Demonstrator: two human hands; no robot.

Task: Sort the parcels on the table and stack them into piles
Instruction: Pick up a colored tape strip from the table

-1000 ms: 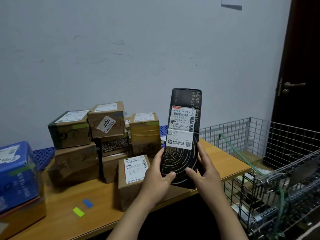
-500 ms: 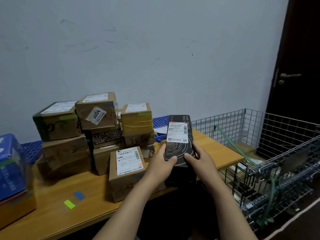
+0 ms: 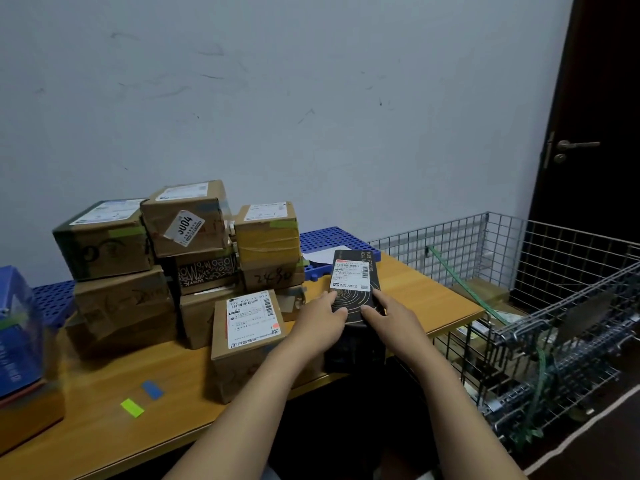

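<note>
Black box [image 3: 355,289]: lies flat near the right front edge of the wooden table [image 3: 104,427]; side print "PURE FOCUS", white barcode shipping label on top.
Left hand [image 3: 322,320]: fingers clasp the box's near left corner.
Right hand [image 3: 391,320]: fingers clasp its near right corner.
Front cardboard parcel [image 3: 247,344]: just left of the hands; label reads "302 602 12 B15".
Stacked parcel [image 3: 187,220]: sticker "JU04".
Lower carton [image 3: 273,277]: handwriting, unclear.

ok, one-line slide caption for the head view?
Both hands, left and right, lay a black box on the wooden table beside stacked cardboard parcels.

Probably a parcel depot: labelled parcels [image 3: 194,271], wire cage [image 3: 519,306].
</note>
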